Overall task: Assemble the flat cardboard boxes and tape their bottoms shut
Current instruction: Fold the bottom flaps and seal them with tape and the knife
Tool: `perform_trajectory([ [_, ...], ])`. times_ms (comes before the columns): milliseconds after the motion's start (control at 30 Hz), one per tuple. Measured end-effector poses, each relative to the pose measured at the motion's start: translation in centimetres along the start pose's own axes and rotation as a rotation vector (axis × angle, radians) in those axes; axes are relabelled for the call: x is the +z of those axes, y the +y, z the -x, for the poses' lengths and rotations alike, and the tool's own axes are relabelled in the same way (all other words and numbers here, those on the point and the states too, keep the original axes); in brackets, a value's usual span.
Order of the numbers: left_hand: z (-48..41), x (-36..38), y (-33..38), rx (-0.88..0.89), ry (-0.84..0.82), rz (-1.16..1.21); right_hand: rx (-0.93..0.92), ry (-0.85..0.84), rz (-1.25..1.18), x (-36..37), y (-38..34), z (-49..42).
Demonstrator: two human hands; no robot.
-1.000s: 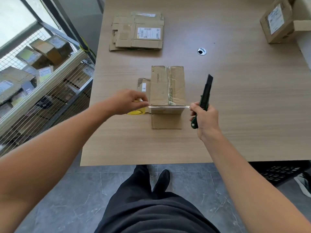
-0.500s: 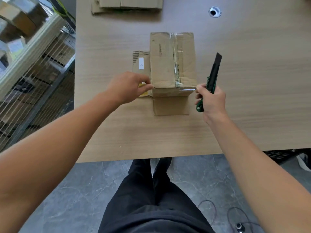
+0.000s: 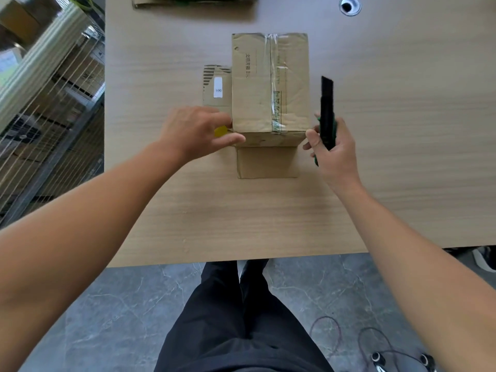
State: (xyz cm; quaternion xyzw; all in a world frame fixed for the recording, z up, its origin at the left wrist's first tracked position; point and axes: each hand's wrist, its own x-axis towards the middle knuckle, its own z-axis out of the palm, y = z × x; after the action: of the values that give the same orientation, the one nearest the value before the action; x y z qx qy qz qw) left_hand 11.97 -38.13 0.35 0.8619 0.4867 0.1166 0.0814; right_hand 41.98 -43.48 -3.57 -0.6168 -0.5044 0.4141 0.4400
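A brown cardboard box [image 3: 252, 84] stands bottom-up on the wooden table [image 3: 402, 130]. Clear tape [image 3: 273, 76] runs along its centre seam. One flap [image 3: 267, 162] lies flat toward me and another flap [image 3: 217, 84] sticks out to the left. My left hand [image 3: 196, 132] is at the box's near left corner. It holds a yellow tape roll [image 3: 220, 131], which is mostly hidden, and its thumb touches the front edge. My right hand [image 3: 335, 149] is at the near right corner and grips a black and green utility knife [image 3: 327, 103] pointing away from me.
A stack of flat cardboard boxes [image 3: 193, 0] lies at the table's far edge, next to a round cable hole [image 3: 349, 5]. A wire cage [image 3: 48, 103] holding more boxes stands to the left. Cables [image 3: 375, 345] lie on the floor at the lower right.
The view has dropped and closed in on the box. The shiny tape strip stretched between my hands a second ago no longer shows. Both hands stay at the box's near corners.
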Motion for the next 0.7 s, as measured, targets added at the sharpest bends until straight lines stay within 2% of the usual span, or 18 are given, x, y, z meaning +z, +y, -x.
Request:
perform_trajectory([
  [100, -0.1, 0.7, 0.3, -0.049, 0.039, -0.031, -0.274, -0.001, 0.255, -0.7, 1.3, -1.2],
  [167, -0.2, 0.9, 0.4, -0.07, 0.06, -0.035, -0.437, -0.019, 0.336, -0.8, 1.6, -2.0],
  [267, -0.5, 0.8, 0.6, -0.075, 0.034, -0.022, -0.545, -0.099, 0.365, -1.1, 1.9, -3.1],
  [400, -0.8, 0.8, 0.7, -0.064, 0.016, -0.027, -0.418, -0.112, 0.286, -0.8, 1.9, -3.3],
  [600, -0.3, 0.6, 1.6, -0.128, -0.004, -0.022, 0.029, -0.206, -0.013, -0.8, 1.0, -2.5],
  [700, 0.3, 0.3, 2.6, -0.15, -0.056, -0.01, 0.056, -0.051, 0.005, -1.9, -0.6, -1.2],
])
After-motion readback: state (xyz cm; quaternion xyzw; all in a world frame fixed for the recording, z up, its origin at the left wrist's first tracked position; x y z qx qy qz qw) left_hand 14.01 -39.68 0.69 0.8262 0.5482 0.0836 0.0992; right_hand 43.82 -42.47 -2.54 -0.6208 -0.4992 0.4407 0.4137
